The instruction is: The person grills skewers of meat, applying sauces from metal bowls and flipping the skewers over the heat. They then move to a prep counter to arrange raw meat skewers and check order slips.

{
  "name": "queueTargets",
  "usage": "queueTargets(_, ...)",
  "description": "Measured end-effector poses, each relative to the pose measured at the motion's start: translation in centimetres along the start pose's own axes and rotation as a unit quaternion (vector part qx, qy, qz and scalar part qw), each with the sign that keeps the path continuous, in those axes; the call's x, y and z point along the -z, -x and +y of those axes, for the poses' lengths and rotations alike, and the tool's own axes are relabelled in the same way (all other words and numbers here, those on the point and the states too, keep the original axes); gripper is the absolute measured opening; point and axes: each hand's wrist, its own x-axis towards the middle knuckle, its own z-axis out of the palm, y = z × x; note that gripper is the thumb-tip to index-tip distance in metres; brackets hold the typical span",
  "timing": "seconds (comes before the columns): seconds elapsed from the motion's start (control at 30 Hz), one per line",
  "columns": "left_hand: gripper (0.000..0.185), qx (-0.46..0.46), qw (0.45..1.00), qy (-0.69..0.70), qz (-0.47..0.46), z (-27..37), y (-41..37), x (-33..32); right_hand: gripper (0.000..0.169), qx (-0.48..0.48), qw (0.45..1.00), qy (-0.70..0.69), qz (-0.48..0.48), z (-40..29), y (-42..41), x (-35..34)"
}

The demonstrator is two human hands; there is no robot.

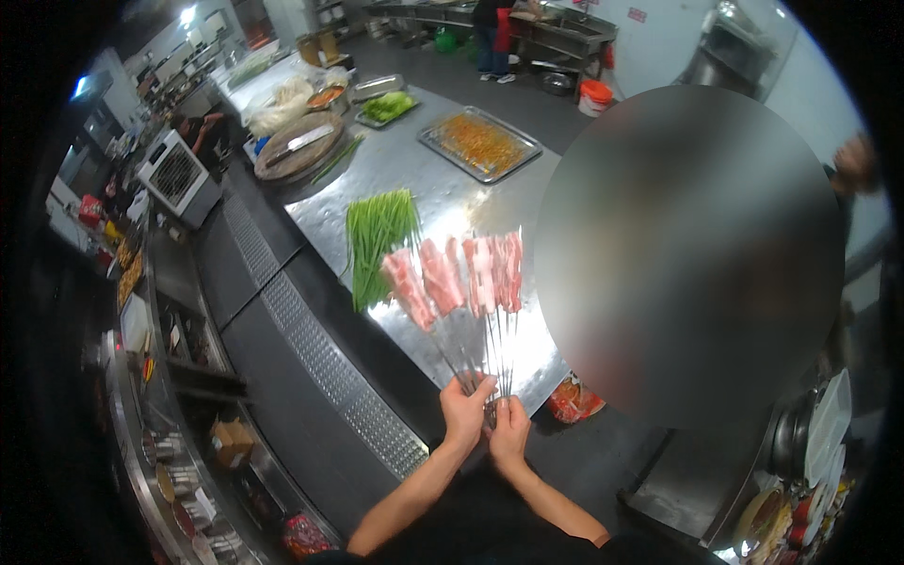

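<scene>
Both hands are side by side at the near end of the stainless steel table (438, 353). My left hand (465, 409) grips the metal ends of several skewers threaded with raw meat (411, 288), fanned out to the left. In my right hand (508, 427) is another bunch of meat skewers (493, 274), their tips pointing away from me. Beyond the meat on the left lies a bundle of long green chives or similar stalks (381, 240) on the table.
Farther up stand a tray of orange shreds (486, 145), a tray of green leaves (387, 107) and a round chopping board (282, 162) with a cleaver (311, 138). A grated drain (318, 346) runs along the floor at left. A blurred area hides the right side; people are in the background.
</scene>
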Motion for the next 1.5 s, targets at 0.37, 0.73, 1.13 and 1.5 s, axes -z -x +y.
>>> queueTargets(0.37, 0.009, 0.037, 0.979, 0.171, -0.105, -1.0, -1.0, 0.9, 0.026, 0.05, 0.997, 0.057, 0.027, 0.6, -1.3, -0.4)
queueTargets(0.73, 0.014, 0.045, 0.999, -0.004, 0.007, -4.1, -3.5, -1.9, 0.028, 0.011, 0.996, 0.093, -0.008, 3.0, -3.3, 1.1)
queueTargets(1.13, 0.012, 0.091, 0.995, 0.015, 0.027, -6.4, -5.6, -4.0, 0.029, -0.119, 0.993, 0.019, 0.007, 4.7, -7.4, 2.3)
queueTargets(1.5, 0.025, 0.098, 0.951, -0.281, 0.08, -8.4, -11.0, 0.4, 0.019, -0.011, 0.949, 0.298, -0.103, 8.1, -11.2, -2.6)
